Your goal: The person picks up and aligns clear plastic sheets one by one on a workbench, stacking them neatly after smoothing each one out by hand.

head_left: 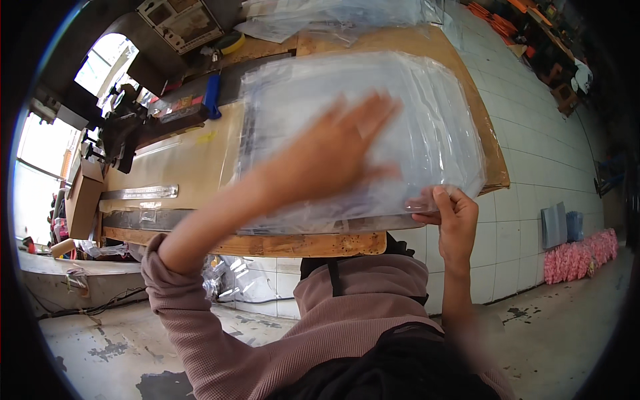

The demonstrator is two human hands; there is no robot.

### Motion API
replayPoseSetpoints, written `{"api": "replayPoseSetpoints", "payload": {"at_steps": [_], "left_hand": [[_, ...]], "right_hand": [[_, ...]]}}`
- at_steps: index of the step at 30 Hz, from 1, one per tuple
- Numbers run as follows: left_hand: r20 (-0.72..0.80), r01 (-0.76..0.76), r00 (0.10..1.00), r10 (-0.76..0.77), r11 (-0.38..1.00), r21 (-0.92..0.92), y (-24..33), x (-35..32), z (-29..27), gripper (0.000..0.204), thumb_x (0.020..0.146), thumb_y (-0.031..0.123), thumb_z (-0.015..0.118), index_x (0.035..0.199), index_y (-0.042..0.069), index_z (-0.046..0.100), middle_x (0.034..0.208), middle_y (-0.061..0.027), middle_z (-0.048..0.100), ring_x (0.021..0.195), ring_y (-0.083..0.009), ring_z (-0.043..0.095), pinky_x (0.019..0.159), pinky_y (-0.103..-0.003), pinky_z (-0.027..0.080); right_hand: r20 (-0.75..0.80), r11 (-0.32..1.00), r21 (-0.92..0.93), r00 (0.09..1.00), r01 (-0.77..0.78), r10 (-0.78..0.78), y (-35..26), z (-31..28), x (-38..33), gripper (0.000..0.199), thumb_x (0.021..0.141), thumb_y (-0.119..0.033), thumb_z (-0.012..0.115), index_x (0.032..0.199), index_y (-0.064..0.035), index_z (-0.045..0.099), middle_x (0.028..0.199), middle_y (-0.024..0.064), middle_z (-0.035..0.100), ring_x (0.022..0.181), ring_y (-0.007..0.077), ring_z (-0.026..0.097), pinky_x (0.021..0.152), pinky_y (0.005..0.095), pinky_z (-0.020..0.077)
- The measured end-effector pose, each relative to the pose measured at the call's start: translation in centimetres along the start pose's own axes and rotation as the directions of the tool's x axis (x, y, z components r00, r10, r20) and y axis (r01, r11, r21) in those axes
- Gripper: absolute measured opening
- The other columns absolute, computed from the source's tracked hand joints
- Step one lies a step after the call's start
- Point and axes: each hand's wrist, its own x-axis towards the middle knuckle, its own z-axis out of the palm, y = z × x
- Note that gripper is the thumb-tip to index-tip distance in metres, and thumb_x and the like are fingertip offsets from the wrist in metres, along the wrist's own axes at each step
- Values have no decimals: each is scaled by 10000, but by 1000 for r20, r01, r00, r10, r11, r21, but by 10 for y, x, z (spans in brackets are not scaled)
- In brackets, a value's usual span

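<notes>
A stack of clear plastic sheets [293, 87] lies on the wooden work table [300, 245] in front of me. Over its middle is my left hand [347, 143], blurred by motion, its fingers stretched out and the thumb apart. Nothing shows in that hand; whether it touches the top sheet I cannot tell. At the near right corner of the stack, my right hand [457, 217] pinches the plastic edge between thumb and fingers. How many layers it grips is unclear.
A steel ruler [140, 193] lies left of the stack, with a blue-handled tool [212, 97] beyond it. A dark machine [123, 130] stands at the table's left side. More plastic sheets [333, 17] lie at the far end. Pink bundles [581, 257] sit on the floor at right.
</notes>
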Motion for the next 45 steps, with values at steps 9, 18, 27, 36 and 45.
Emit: {"api": "replayPoseSetpoints", "payload": {"at_steps": [9, 18, 27, 36, 45], "left_hand": [[284, -1, 959, -8, 1000, 32, 21, -49, 42, 716, 786, 613, 447, 1378, 305, 189, 1441, -154, 116, 1323, -337, 145, 1020, -614, 107], [241, 46, 966, -91, 982, 185, 18, -71, 34, 668, 748, 458, 573, 1322, 475, 231, 1437, -21, 211, 1300, -266, 250, 1003, -598, 197], [272, 150, 944, -185, 978, 144, 19, -85, 32, 656, 736, 434, 578, 1295, 523, 246, 1441, -12, 210, 1316, -296, 204, 1040, -590, 63], [278, 141, 940, -196, 968, 207, 20, -95, 32, 575, 774, 597, 442, 1310, 463, 282, 1429, -19, 241, 1309, -263, 231, 1046, -556, 83], [385, 210, 898, -212, 976, 49, 21, -117, 16, 635, 742, 657, 419, 1315, 403, 321, 1420, -40, 259, 1305, -247, 244, 1065, -500, 104]], "right_hand": [[26, 995, 58, 996, -85, 83, 4, -11, 3, 325, 892, -216, 471, 863, 93, 567, 745, 160, 622, 620, 253, 651, 507, 292, 559], [0, 983, -161, 996, -91, 92, -10, -42, 9, 342, 892, -236, 483, 778, 79, 552, 636, 171, 611, 550, 242, 639, 422, 279, 515], [-161, 438, -883, 768, 169, -620, -57, -1, 6, 232, 836, -263, 571, 880, -36, 585, 794, 112, 632, 730, 234, 627, 678, 330, 479], [374, -54, -925, 871, 377, -320, -9, 21, 57, 555, 824, -528, 426, 1304, -254, 386, 1409, 67, 275, 1314, 243, 220, 989, 655, 70], [262, -31, -965, 939, 261, -223, -7, -12, 71, 614, 827, -604, 322, 1351, -283, 305, 1430, 25, 237, 1323, 310, 168, 999, 644, 41]]}}
